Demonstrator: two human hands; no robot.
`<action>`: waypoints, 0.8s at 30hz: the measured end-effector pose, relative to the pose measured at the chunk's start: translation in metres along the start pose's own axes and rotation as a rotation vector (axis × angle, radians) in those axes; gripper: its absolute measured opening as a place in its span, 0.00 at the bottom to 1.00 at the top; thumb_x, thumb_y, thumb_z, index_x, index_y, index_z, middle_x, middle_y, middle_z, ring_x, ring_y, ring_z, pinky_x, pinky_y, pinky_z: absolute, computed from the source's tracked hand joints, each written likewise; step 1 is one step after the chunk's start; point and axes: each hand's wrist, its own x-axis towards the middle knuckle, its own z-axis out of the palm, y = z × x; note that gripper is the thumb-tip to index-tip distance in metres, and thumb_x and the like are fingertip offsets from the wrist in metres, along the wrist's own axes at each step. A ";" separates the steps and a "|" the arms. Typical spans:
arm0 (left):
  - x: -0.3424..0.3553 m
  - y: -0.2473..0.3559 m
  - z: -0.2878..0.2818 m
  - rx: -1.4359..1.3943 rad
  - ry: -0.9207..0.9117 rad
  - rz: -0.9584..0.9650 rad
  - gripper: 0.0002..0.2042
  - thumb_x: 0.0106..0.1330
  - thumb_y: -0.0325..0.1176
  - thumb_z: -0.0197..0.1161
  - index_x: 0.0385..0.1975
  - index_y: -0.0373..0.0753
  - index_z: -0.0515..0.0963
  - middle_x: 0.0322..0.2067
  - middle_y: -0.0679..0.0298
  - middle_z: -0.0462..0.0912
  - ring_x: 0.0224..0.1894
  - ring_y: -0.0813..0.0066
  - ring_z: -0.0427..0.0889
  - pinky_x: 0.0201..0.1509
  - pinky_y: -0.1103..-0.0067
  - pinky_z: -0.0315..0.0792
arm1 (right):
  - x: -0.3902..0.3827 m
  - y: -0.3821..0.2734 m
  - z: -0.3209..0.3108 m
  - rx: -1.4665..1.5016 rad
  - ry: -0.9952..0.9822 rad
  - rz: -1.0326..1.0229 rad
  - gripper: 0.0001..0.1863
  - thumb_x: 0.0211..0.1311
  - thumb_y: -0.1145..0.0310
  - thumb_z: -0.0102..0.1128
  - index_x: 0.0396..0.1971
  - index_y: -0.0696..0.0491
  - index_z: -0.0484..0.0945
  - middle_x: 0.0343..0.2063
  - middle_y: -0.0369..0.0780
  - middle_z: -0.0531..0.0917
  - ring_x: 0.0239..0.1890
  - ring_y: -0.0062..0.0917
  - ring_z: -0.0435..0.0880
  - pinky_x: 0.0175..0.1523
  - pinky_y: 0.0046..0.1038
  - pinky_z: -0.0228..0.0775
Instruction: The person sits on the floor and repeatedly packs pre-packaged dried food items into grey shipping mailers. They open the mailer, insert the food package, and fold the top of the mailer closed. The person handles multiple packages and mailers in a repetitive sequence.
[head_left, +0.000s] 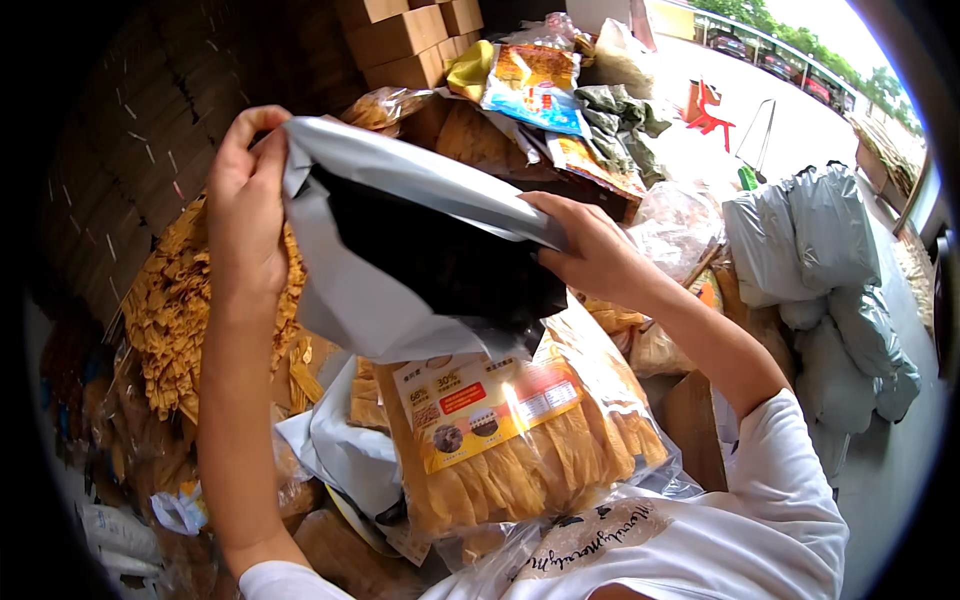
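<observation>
Silvery-grey plastic, black on the inside, spans the space between a worker's two bare hands in the head view, the only one. The grey mailer bag (365, 310) is held up at the centre, its dark lining turned toward the wearer. The left hand (252, 190) grips the bag's upper left corner, fingers folded over the edge; the right hand (580, 245) pinches the rim at the opposite end, thumb toward the inside.

Below the bag, a clear packet (510, 480) of golden-yellow dried sticks, with a printed yellow-and-white label, lies close to the front of the person's white shirt (740, 530). The bag's lower edge overlaps the packet's top in the view; whether the two touch cannot be told. Another grey-white plastic sheet or bag (345, 440) lies just left of the packet.

Beyond the left forearm rises a heap of yellow strips (165, 320). Cardboard boxes (410, 50) are stacked at the back, near a colourful printed sack (535, 85). Stuffed grey parcels (810, 240) are piled to the right, while a red chair (708, 115) and parked cars (730, 45) stand in the bright daylight outside.
</observation>
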 end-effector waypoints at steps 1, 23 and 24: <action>0.002 -0.009 -0.011 -0.034 0.014 -0.043 0.04 0.71 0.28 0.51 0.41 0.39 0.73 0.34 0.70 0.76 0.38 0.85 0.75 0.43 0.88 0.70 | 0.003 -0.004 -0.011 -0.059 0.016 0.019 0.24 0.50 0.72 0.61 0.51 0.55 0.72 0.46 0.49 0.78 0.51 0.44 0.75 0.54 0.39 0.66; -0.095 -0.061 -0.030 0.792 -0.316 0.025 0.05 0.57 0.19 0.58 0.31 0.31 0.78 0.26 0.49 0.80 0.29 0.51 0.80 0.34 0.72 0.70 | -0.019 0.005 -0.074 -0.399 -0.021 -0.246 0.20 0.56 0.85 0.50 0.48 0.55 0.78 0.47 0.43 0.82 0.45 0.36 0.82 0.52 0.30 0.72; -0.095 -0.058 -0.025 0.798 -0.317 0.031 0.05 0.57 0.19 0.58 0.31 0.31 0.78 0.26 0.49 0.80 0.30 0.51 0.80 0.34 0.72 0.71 | -0.017 -0.025 -0.068 -0.221 -0.072 -0.174 0.24 0.53 0.88 0.46 0.49 0.55 0.77 0.48 0.43 0.81 0.47 0.37 0.81 0.54 0.32 0.71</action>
